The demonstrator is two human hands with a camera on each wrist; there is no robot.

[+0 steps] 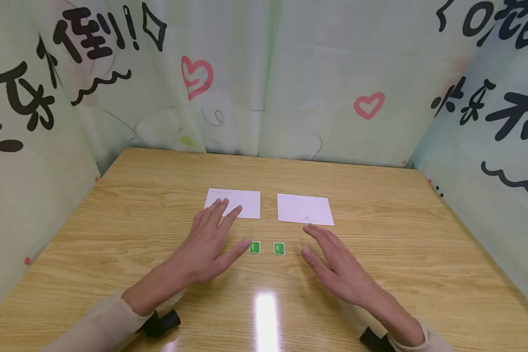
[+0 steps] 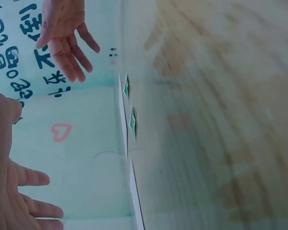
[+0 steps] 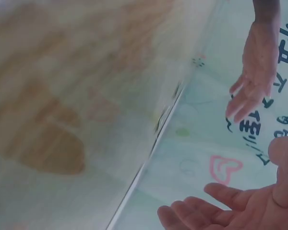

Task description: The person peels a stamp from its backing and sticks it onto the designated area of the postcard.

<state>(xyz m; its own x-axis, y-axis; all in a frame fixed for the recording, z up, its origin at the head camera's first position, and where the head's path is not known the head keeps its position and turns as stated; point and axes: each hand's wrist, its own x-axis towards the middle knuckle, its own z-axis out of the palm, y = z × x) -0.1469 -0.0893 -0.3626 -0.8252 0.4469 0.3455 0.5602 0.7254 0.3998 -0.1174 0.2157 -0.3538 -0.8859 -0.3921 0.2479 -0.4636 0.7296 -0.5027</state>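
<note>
Two small green squares with white borders, like postage stamps, lie side by side on the table: a left stamp (image 1: 254, 247) and a right stamp (image 1: 279, 249). Behind them are a left white paper rectangle (image 1: 246, 204) and a right white paper rectangle (image 1: 305, 209) with tiny print near its front edge. My left hand (image 1: 211, 247) hovers with spread fingers, its fingertips overlapping the left paper in the head view and its thumb beside the left stamp. To the right of the stamps is my right hand (image 1: 341, 269), fingers extended, holding nothing. Both wrist views show the hands raised above the tabletop.
The wooden table (image 1: 158, 181) carries a bright light reflection near its front. A pale curtain (image 1: 317, 73) with black writing and pink hearts encloses the back and both sides. Dark straps with camera mounts (image 1: 160, 322) sit at the wrists.
</note>
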